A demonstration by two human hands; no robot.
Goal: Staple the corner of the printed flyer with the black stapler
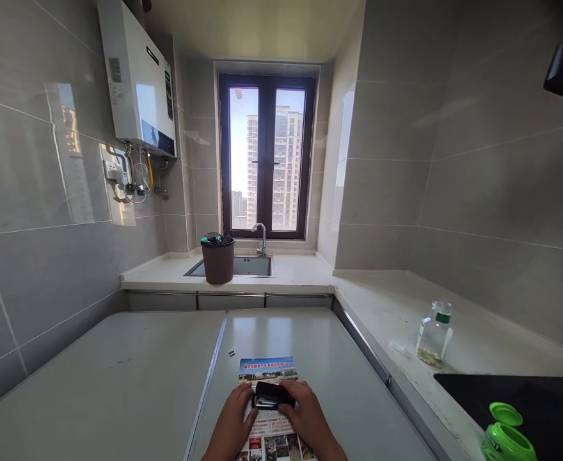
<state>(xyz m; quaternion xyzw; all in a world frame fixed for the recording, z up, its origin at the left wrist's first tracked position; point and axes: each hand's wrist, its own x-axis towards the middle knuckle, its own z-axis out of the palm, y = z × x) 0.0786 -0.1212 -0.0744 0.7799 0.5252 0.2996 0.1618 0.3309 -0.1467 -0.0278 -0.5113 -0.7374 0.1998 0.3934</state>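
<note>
A compact, glossy black object sits between my two hands above a printed leaflet; its exact kind is unclear. My left hand curls round its left end, thumb toward the front. The other end is gripped by my right hand, with fingers on top and thumb at the near side. Under both hands lies the colourful leaflet with a blue heading and small pictures, partly covered by the hands. Beyond it to the left, two tiny dark-and-silver pieces rest on the white tabletop.
On the right counter stand a glass jar and an open green container by a black cooktop. A brown bucket stands at the sink below the window. A water heater hangs left.
</note>
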